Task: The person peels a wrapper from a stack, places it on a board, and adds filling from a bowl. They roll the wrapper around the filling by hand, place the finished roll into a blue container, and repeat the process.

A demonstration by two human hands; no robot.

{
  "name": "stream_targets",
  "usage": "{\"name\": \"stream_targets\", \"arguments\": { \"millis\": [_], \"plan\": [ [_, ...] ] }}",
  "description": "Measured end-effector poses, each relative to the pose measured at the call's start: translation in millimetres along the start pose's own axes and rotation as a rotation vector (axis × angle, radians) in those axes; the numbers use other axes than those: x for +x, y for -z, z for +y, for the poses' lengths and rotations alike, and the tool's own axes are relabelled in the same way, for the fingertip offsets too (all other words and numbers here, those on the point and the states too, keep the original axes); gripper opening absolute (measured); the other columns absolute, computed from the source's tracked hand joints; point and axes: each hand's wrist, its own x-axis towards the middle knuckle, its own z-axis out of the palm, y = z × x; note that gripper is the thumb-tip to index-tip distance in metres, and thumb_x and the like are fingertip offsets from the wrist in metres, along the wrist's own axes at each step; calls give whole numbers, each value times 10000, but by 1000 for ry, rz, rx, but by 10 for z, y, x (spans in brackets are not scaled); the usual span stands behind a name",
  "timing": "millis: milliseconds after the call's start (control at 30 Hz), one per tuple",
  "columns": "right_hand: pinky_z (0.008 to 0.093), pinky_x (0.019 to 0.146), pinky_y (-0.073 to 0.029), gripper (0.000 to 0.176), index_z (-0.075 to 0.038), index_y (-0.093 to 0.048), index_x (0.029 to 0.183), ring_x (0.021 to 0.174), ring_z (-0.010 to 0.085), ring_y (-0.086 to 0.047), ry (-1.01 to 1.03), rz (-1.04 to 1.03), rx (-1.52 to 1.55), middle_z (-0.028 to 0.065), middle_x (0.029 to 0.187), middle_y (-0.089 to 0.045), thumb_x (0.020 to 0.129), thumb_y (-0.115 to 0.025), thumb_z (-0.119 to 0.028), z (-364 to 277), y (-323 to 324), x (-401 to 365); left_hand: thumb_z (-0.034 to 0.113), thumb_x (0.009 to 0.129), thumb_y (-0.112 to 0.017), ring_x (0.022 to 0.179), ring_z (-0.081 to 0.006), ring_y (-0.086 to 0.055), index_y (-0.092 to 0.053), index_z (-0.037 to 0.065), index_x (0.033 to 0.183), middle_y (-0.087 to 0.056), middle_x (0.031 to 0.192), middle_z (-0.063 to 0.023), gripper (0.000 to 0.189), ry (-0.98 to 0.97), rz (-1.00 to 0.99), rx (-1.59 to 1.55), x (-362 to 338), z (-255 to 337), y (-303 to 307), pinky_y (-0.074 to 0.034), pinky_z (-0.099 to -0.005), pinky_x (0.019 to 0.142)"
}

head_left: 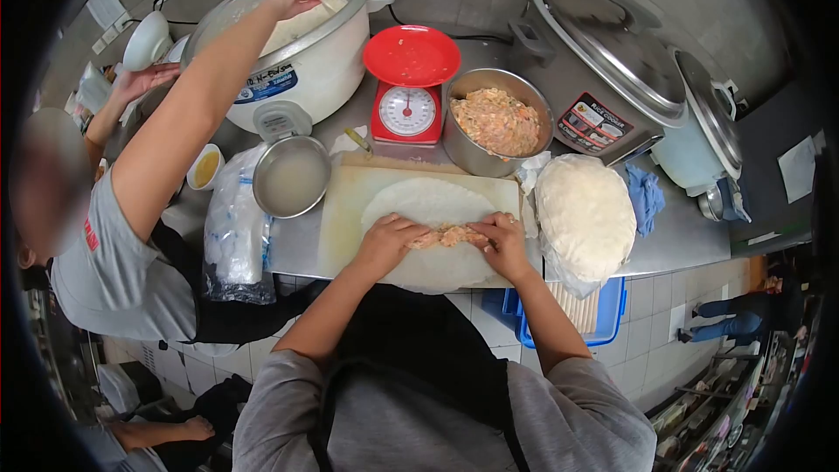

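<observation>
A large round white wrapper (428, 201) lies flat on a pale cutting board (339, 232) in front of me. Across its middle runs a strip of orange-pink minced filling (448, 236). My left hand (388, 243) presses the strip's left end with its fingers drawn together. At the opposite end, my right hand (503, 243) has its thumb and fingers closed around the filling. Both hands rest low over the wrapper. To the right sits a tall stack of round wrappers (587, 217) on plastic. Behind the board stands a metal pot of filling (454, 144).
A red scale (407, 114) and rice cooker (577, 79) stand behind. Left are a pan of cloudy liquid (291, 177) and a plastic-wrapped pack (234, 218). A co-worker's arm (214, 92) reaches into a big white cooker (306, 87). A blue bin of rolls (603, 315) sits below right.
</observation>
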Motion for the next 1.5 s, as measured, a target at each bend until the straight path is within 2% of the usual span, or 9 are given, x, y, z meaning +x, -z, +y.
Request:
{"name": "stream_targets", "arguments": {
  "millis": [167,267,367,567,667,767,967,1167,1500],
  "plan": [
    [386,792,-398,408,-130,-723,1023,885,236,-558,6,48,75,19,928,-585,625,-815,-147,-59,82,-24,78,760,-703,1134,-268,-552,-604,114,1258,-625,1226,-71,509,23,149,-69,-151,19,203,-392,-383,1025],
    [390,800,-392,392,-137,-729,1006,905,237,-561,-25,0,50,18,950,-593,623,-814,-141,10,86,-59,135,756,-736,1197,-290,-511,-546,99,1326,-566,1318,-99,603,24,-27,-24,-278,-232,214,-355,-379,1057],
    [381,819,-375,340,-144,-737,960,923,229,-562,-23,23,58,8,952,-614,627,-803,-126,-327,229,129,123,764,-729,1197,-294,-507,-573,99,1286,-570,1313,-89,546,182,122,-18,-294,-29,263,-384,-379,1039],
    [373,807,-341,229,-164,-733,842,892,210,-539,128,-99,69,-25,855,-640,626,-796,-129,-430,-107,335,127,725,-763,1192,-289,-520,-586,94,1272,-560,1321,-113,576,79,29,-262,-283,-174,56,-422,-373,1006],
    [381,799,-337,221,-175,-729,826,884,204,-538,74,-128,88,-38,861,-645,621,-797,-129,-340,-68,359,163,713,-779,1168,-283,-542,-626,88,1221,-594,1276,-101,535,113,34,-290,-346,-284,101,-434,-375,987],
    [381,794,-334,215,-183,-732,812,875,198,-541,86,-68,153,-50,858,-649,617,-792,-117,-508,-31,391,143,745,-748,1097,-241,-584,-701,99,1085,-678,1107,-64,347,160,332,-245,-279,56,247,-444,-363,968],
    [380,805,-330,203,-184,-737,805,895,184,-560,139,-141,113,-54,846,-670,620,-786,-116,-696,-345,528,172,715,-783,1092,-280,-559,-655,99,1180,-640,1160,-80,488,137,39,-126,-157,-8,178,-439,-374,957],
    [364,823,-324,183,-198,-753,824,899,168,-560,52,-60,174,-70,878,-691,664,-782,-115,-437,-101,338,186,714,-783,1050,-259,-562,-651,110,1190,-653,1144,-53,499,55,179,-150,-234,-25,246,-434,-383,943],
    [337,804,-374,179,-161,-752,780,854,180,-568,-61,15,183,-24,839,-662,623,-827,-119,-53,33,90,298,743,-731,1059,-260,-576,-637,62,1185,-647,1180,-69,510,11,25,112,184,288,-187,-448,-373,944]
  ]
}}
